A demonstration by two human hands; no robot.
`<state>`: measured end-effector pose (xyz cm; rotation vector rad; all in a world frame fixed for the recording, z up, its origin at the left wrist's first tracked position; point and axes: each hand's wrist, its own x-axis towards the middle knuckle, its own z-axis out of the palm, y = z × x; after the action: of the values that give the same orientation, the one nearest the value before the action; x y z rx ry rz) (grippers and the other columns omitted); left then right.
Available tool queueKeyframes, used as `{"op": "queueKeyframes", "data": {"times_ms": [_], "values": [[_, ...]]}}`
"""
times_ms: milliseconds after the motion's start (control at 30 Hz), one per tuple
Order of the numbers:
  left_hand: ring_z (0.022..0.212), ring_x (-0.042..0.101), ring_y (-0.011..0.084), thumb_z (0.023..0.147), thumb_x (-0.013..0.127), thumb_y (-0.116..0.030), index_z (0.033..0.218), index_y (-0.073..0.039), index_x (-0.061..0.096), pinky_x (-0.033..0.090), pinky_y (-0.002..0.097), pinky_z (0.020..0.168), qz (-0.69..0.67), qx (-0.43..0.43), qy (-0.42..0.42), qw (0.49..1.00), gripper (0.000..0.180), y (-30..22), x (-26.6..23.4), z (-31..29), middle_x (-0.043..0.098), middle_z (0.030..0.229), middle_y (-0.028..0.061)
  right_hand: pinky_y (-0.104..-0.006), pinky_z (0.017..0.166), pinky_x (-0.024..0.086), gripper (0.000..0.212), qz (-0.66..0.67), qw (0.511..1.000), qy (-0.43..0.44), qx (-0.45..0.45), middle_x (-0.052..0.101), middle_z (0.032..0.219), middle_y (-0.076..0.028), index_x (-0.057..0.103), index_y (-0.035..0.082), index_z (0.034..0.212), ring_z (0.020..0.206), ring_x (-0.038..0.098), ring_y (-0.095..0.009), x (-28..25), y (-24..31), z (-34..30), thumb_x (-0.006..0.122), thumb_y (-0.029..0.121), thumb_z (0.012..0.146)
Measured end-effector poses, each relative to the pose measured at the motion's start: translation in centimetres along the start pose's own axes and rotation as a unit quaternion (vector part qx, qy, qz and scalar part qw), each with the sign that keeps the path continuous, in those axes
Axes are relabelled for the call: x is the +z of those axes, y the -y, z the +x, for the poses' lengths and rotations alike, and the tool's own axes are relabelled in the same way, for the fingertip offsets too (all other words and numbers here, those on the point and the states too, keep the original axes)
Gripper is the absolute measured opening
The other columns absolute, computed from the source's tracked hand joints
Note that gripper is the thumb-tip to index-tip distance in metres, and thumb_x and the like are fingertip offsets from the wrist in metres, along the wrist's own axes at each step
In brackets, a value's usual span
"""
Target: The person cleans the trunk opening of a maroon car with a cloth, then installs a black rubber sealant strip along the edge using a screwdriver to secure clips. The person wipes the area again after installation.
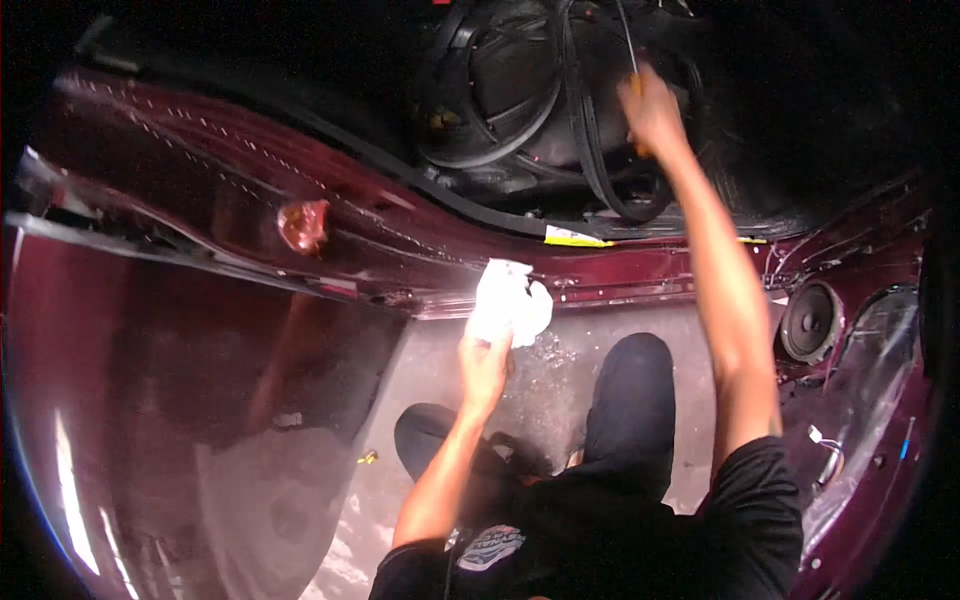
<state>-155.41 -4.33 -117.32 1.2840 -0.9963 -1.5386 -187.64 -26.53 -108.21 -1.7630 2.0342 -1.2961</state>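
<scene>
Left hand (487, 365): raised in front of the chest, fingers pinched around the lower edge of a crumpled white cloth (510, 300); the cloth hangs free above the fingers, just short of the maroon door sill (600, 270).
Right hand (652, 112): stretched far forward into the dark car interior (560, 110), fingers curled shut on a thin tool (630, 60) with what looks like a yellowish handle; the tip is lost in shadow.
Where the work sits: among black hoses and a rubber seal (590, 150) looped inside the stripped cabin, well apart from the cloth.
Stance: crouched on the concrete floor (560, 370), knees in dark trousers (630, 410) just below the sill.
Risk, reach: the right arm is near full extension, so I judge control of the tool tip to be weak; a slip could gouge the seal or a hose.
Risk, sight: the interior is very dark, and the tool end cannot be made out; a misplaced push looks likely.
Risk, cloth: the loose folds could brush grit onto the glossy maroon body panel (200, 380) or snag on the sill edge.
Risk, door: the open door (860, 400) with its speaker (810, 322) stands close by the right elbow; a sudden pull back could strike it.
</scene>
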Motion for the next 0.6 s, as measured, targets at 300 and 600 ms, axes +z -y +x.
{"op": "queueKeyframes", "data": {"times_ms": [300, 600], "values": [[0.057, 0.052, 0.0051, 0.097, 0.065, -0.013, 0.126, -0.002, 0.055, 0.041, 0.0243, 0.048, -0.010, 0.019, -0.050, 0.999, 0.032, 11.2, -3.2, 0.7, 0.064, 0.087, 0.0030, -0.0562, 0.104, 0.044, 0.049, -0.177, 0.975, -0.086, -0.104, 0.051, 0.139, -0.028, 0.057, 0.013, 0.138, 0.126, 0.051, -0.048, 7.0, -4.8, 3.4, 0.062, 0.017, 0.089], [0.101, 0.057, 0.0136, 0.090, 0.070, -0.007, 0.138, 0.000, 0.050, 0.047, 0.0295, 0.090, 0.125, 0.372, -0.028, 0.919, 0.052, 2.2, -4.9, 3.0, 0.062, 0.122, 0.0080, -0.0438, 0.104, 0.047, 0.039, 0.216, 0.881, 0.117, -0.404, 0.061, 0.126, -0.024, 0.063, -0.005, 0.120, 0.118, 0.059, -0.042, 9.3, 11.0, -24.1, 0.064, 0.008, 0.083]]}}
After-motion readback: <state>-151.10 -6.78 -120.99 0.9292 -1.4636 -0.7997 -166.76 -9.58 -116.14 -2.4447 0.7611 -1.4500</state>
